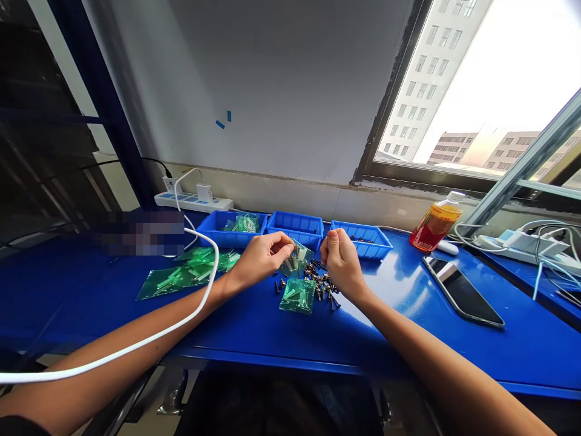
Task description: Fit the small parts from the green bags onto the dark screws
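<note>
My left hand (265, 257) pinches the top edge of a small clear green bag (297, 259) with pale pieces inside. To its right, my right hand (339, 257) is closed in a fist; whatever it may hold is hidden. A loose pile of dark screws (323, 283) lies on the blue table under and between the hands. In front of the pile lies another small green bag (298, 295) with pale pieces in it. Several more green bags (181, 275) are spread on the table by my left forearm.
Behind the hands stand a left blue bin (231, 239) with green bags, a middle blue bin (295, 237) and a right blue bin (376, 248) with small dark parts. A drink bottle (436, 221) and a phone (463, 292) are at right. A white cable (200, 306) crosses my left forearm.
</note>
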The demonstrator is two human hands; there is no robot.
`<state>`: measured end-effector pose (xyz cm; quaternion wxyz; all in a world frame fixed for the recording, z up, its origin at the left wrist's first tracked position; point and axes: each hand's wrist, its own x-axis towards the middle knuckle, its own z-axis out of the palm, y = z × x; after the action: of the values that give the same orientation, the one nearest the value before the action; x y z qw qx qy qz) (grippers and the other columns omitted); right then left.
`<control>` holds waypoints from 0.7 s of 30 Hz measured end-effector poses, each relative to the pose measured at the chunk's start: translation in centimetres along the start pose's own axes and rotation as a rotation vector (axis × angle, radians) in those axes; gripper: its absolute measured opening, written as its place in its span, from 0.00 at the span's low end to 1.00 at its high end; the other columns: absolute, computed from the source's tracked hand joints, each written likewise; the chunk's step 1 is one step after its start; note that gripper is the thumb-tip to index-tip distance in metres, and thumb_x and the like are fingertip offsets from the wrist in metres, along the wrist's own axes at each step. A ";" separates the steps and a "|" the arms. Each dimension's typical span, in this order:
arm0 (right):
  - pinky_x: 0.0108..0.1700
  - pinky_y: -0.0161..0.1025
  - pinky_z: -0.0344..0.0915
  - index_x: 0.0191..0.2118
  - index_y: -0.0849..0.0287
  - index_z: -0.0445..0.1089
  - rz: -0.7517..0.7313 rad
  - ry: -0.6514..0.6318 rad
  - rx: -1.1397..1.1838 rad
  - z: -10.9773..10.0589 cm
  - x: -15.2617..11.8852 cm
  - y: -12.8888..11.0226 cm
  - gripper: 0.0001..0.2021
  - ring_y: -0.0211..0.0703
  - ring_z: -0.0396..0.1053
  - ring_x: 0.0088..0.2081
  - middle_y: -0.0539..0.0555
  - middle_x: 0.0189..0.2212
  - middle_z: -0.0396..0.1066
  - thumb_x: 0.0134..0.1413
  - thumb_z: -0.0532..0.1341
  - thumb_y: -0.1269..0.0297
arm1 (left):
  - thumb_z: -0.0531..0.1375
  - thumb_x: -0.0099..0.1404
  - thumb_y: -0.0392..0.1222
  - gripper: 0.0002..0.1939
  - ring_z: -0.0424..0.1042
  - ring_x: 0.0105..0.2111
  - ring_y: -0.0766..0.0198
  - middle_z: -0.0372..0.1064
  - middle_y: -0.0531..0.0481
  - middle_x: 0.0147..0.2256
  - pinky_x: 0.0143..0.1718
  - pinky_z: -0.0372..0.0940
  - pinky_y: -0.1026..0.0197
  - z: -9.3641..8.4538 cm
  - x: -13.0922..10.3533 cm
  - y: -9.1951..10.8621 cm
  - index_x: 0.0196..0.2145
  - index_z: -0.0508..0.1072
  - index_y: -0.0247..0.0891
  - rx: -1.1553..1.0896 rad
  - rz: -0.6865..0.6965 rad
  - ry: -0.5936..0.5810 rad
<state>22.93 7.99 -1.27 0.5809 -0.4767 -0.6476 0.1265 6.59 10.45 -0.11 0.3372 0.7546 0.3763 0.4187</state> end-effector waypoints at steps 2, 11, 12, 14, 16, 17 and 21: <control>0.22 0.35 0.54 0.22 0.54 0.51 -0.044 -0.019 -0.043 -0.2 -0.1 -0.3 0.19 0.34 0.54 0.18 0.45 0.15 0.55 0.60 0.45 0.49 | 0.57 0.54 0.42 0.08 0.63 0.21 0.67 0.67 0.53 0.21 0.23 0.58 0.66 0.2 -0.1 -0.1 0.28 0.73 0.36 0.014 -0.003 0.017; 0.25 0.32 0.58 0.35 0.57 0.61 -0.181 -0.190 -0.185 1.0 -1.2 -0.3 0.06 0.33 0.58 0.22 0.45 0.20 0.59 0.50 0.55 0.65 | 0.57 0.55 0.43 0.06 0.65 0.22 0.66 0.67 0.52 0.21 0.24 0.60 0.66 0.6 -0.5 0.0 0.25 0.69 0.37 -0.009 0.010 0.080; 0.26 0.32 0.59 0.38 0.58 0.62 -0.198 -0.199 -0.196 1.1 -1.3 -0.2 0.07 0.34 0.59 0.22 0.45 0.21 0.60 0.50 0.55 0.66 | 0.57 0.55 0.42 0.07 0.66 0.23 0.66 0.68 0.52 0.21 0.24 0.60 0.65 0.7 -0.5 0.0 0.25 0.69 0.37 -0.006 0.016 0.080; 0.27 0.33 0.60 0.39 0.58 0.64 -0.226 -0.192 -0.208 1.2 -1.5 -0.1 0.09 0.35 0.60 0.23 0.47 0.22 0.61 0.51 0.54 0.66 | 0.56 0.56 0.42 0.07 0.67 0.24 0.65 0.68 0.52 0.22 0.25 0.60 0.65 0.7 -0.6 0.0 0.25 0.70 0.38 -0.008 0.026 0.091; 0.27 0.33 0.61 0.40 0.58 0.65 -0.245 -0.178 -0.208 1.3 -1.6 -0.3 0.09 0.35 0.60 0.24 0.48 0.22 0.62 0.51 0.55 0.66 | 0.56 0.56 0.42 0.07 0.68 0.24 0.64 0.69 0.52 0.22 0.26 0.61 0.65 0.6 -0.6 0.0 0.26 0.70 0.38 -0.012 0.032 0.107; 0.27 0.33 0.61 0.40 0.58 0.65 -0.252 -0.177 -0.205 1.3 -1.6 -0.4 0.09 0.35 0.61 0.24 0.48 0.22 0.63 0.51 0.55 0.66 | 0.56 0.56 0.42 0.07 0.68 0.24 0.64 0.69 0.52 0.22 0.26 0.60 0.65 0.6 -0.6 0.1 0.26 0.69 0.38 -0.005 0.033 0.115; 0.27 0.33 0.61 0.41 0.59 0.66 -0.247 -0.204 -0.186 1.3 -1.7 -0.7 0.10 0.35 0.61 0.24 0.49 0.23 0.65 0.51 0.54 0.67 | 0.55 0.56 0.40 0.07 0.66 0.22 0.66 0.68 0.53 0.20 0.24 0.58 0.65 0.6 -0.6 0.1 0.23 0.69 0.38 0.047 0.042 0.134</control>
<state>21.25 6.81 -2.26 0.4766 -0.4300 -0.7657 0.0414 6.92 9.83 -0.53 0.2845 0.7403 0.3917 0.4663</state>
